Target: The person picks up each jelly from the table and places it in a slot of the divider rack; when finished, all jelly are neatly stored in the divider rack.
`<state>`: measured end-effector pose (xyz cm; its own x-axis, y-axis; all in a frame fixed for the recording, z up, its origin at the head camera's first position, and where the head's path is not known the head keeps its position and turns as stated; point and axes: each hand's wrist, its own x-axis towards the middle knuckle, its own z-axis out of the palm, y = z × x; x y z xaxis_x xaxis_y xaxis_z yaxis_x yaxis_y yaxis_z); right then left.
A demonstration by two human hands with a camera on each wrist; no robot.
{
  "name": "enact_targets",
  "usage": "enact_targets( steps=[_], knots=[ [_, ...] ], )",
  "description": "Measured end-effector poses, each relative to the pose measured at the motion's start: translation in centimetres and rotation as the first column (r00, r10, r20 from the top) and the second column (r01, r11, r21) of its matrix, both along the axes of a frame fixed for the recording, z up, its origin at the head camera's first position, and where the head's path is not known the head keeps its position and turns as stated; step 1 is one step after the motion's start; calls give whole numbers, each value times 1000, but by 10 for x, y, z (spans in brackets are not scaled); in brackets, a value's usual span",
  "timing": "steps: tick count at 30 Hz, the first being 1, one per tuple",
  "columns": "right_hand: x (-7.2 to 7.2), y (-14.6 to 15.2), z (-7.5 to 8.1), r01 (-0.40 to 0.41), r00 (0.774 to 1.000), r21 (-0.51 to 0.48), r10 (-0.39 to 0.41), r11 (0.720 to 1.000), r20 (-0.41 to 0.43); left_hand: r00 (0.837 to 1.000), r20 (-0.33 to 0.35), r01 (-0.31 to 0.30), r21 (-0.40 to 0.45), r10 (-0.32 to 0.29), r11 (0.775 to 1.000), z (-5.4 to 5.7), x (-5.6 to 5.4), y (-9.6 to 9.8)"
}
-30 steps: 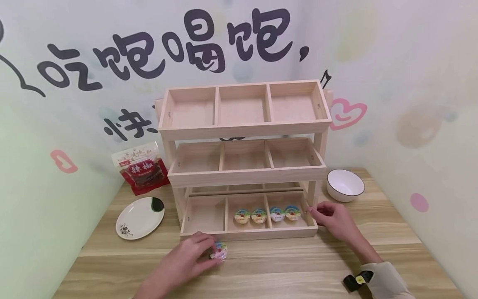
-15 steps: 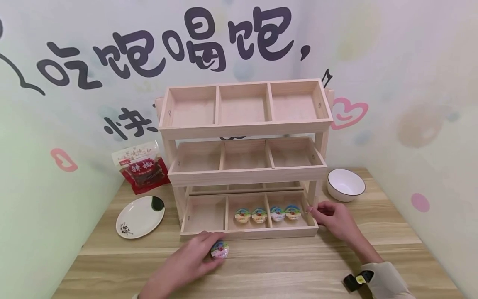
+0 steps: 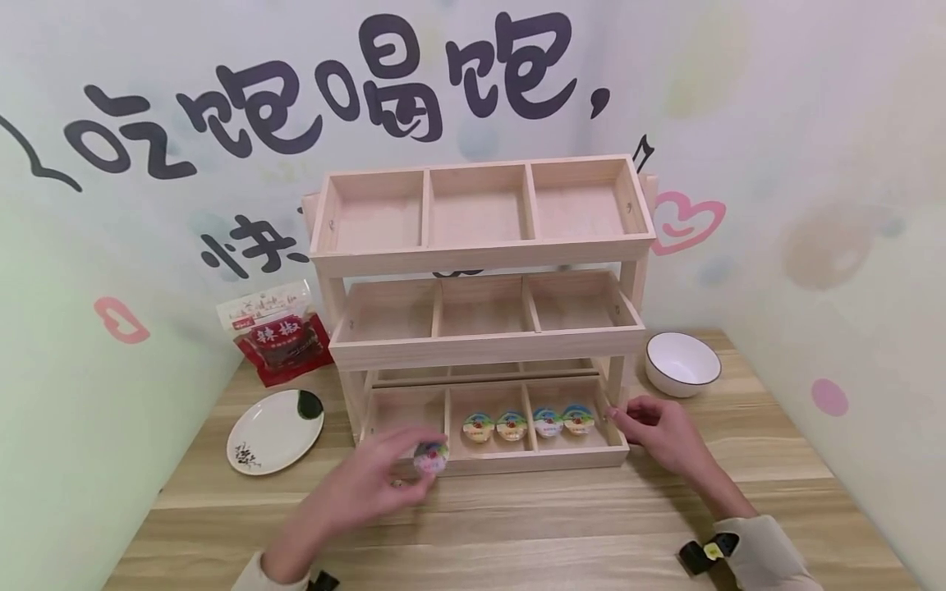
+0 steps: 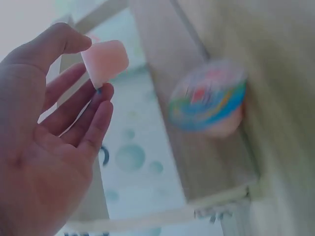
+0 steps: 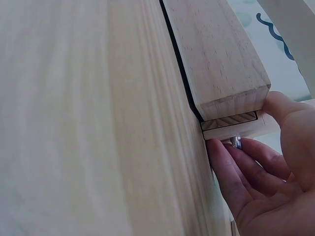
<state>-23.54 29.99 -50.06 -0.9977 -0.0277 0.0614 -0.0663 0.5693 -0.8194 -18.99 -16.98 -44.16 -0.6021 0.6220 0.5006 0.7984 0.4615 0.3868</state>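
Observation:
My left hand (image 3: pixel 380 484) pinches a jelly cup (image 3: pixel 431 458) between thumb and fingers, in front of the bottom tray's front board. In the left wrist view the held cup shows its pink body, and a second jelly cup (image 4: pixel 209 101) with a printed lid sits close by the board, mostly hidden under the hand in the head view. With thumb and fingers my right hand (image 3: pixel 661 431) grips the right end of the bottom tray (image 3: pixel 517 466). Two jelly cups (image 3: pixel 479 427) lie in its middle compartment and two more cups (image 3: pixel 578 419) in the right one.
The wooden rack (image 3: pixel 484 258) has two more tiers of three compartments above. To its left are a red bag of dried chillies (image 3: pixel 284 341) and a white plate (image 3: pixel 266 443). A white bowl (image 3: pixel 681 365) stands to the right, on the wooden table (image 3: pixel 547 533).
My left hand has picked up the jelly cup from the table and raised it toward the bottom tray's front board. My right hand keeps its place at the tray's end.

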Motion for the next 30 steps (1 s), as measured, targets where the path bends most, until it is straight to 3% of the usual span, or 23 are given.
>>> enact_targets(
  steps=[4, 6, 13, 20, 30],
  knots=[
    [0, 1, 1, 0, 1000, -3, 0, 1000, 6, 999, 22, -35, 41, 34, 999, 4, -23, -9],
    [0, 2, 0, 1, 1000, 1, -1, 1000, 7, 995, 65, -72, 32, 70, 997, 3, -32, -12],
    [0, 1, -1, 7, 1000, 0, -7, 1000, -10, 964, 216, -153, -31, 156, 988, -12, -55, -15],
    [1, 1, -1, 7, 1000, -3, -7, 1000, -6, 925, 348, -140, -61, 152, 988, -23, -60, -23],
    [-1, 0, -2, 3, 1000, 7, -3, 1000, -14, 834, 529, -138, -69, 154, 988, -25, -62, -26]
  ],
)
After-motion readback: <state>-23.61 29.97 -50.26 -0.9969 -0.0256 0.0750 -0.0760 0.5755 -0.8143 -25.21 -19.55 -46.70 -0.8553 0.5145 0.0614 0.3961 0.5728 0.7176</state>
